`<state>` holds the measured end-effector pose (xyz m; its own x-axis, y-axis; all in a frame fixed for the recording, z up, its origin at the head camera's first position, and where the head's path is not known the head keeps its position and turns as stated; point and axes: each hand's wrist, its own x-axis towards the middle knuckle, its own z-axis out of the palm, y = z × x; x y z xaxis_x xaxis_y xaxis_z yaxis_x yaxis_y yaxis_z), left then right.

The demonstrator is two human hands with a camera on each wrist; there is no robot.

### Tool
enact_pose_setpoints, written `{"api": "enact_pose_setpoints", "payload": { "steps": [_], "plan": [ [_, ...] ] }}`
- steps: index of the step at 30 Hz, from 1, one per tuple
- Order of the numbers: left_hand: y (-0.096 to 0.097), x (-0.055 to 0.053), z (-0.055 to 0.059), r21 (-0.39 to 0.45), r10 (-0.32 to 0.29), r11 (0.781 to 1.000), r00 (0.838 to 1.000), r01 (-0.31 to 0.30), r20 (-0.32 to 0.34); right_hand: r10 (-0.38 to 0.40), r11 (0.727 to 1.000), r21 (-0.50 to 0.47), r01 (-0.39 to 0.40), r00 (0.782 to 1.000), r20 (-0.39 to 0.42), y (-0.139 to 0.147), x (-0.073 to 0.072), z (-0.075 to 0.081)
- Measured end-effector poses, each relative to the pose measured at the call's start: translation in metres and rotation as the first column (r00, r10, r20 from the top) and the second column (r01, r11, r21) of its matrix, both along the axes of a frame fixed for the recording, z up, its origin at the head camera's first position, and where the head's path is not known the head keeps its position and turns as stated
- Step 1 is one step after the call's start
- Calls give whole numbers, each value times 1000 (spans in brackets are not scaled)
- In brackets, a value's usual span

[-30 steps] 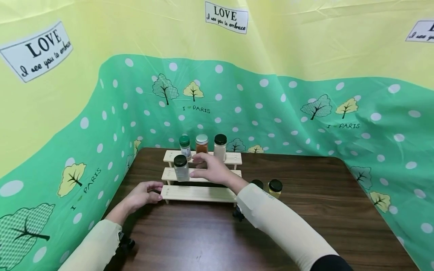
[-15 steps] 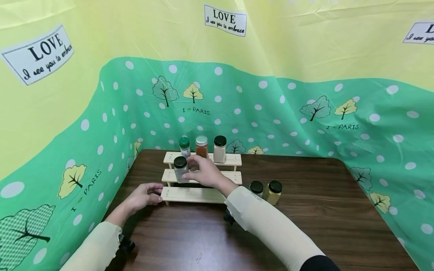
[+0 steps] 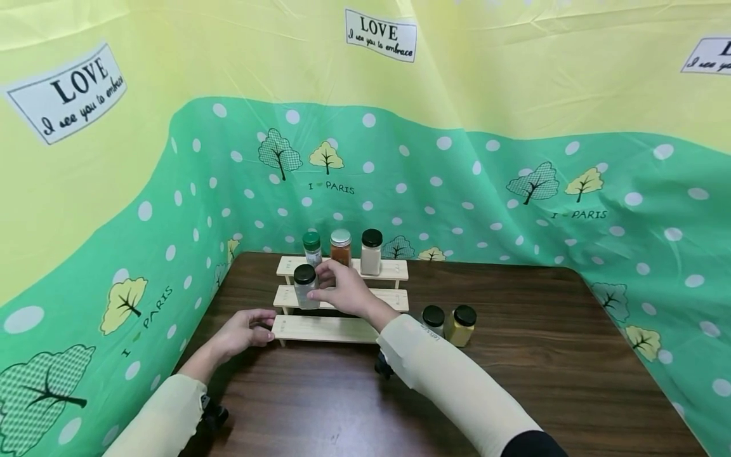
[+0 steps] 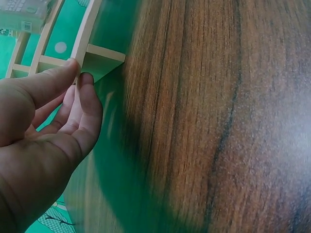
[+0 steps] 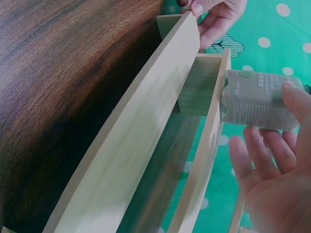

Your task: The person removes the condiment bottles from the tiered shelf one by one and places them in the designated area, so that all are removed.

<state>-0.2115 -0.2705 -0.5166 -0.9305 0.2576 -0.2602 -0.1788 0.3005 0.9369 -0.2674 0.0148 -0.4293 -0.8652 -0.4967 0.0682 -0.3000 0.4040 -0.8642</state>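
Head view: a three-tier stepped rack (image 3: 337,329) of pale, smooth unfinished wood stands on a dark wood-grain table (image 3: 514,381), backed by a glossy yellow and green dotted sheet (image 3: 514,190). The left hand (image 3: 242,331) rests at the left end of the lowest tier, fingers loosely bent against the board's end. The right hand (image 3: 341,290) reaches over the middle tier, fingers extended beside a clear square-sided jar (image 3: 305,287) with a black round cap; the jar stands upright at the left end of the middle tier, and the fingertips appear to touch its right face (actual contact cannot be confirmed from this view). On the top tier stand a green-capped jar (image 3: 311,247), a silver-capped jar of rust-red powder (image 3: 341,247) and a black-capped jar of pale powder (image 3: 371,251). Two black-capped jars (image 3: 448,322), one with yellow contents, stand on the table just right of the rack. Left wrist view: the left hand (image 4: 46,131) pinches the end of the lowest board between thumb and fingertips (image 4: 86,82); the rack's end frame (image 4: 90,46) shows square-cut, matte edges. Right wrist view: the clear jar (image 5: 260,99) sits with its base on the middle board's edge; it is translucent, with a printed label and pale greyish contents. The right hand (image 5: 277,179) lies open around it, one fingertip (image 5: 290,90) laid on the jar's side, the remaining fingers spread and straight just beside it, not clamped.
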Motion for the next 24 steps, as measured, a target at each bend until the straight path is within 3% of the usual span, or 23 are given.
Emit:
{"api": "enact_pose_setpoints", "payload": {
  "steps": [8,18,24],
  "plan": [
    [1,1,2,-13,2,1000,1000,-2,-10,18,1000,-11,-19,999,-33,0,-2,-2],
    [2,3,6,-20,-6,1000,1000,6,-13,12,1000,-29,-12,1000,-6,5,5,3],
    [1,2,1,-13,-7,1000,1000,7,-24,34,996,-89,-33,999,13,17,9,9]
  ]
}}
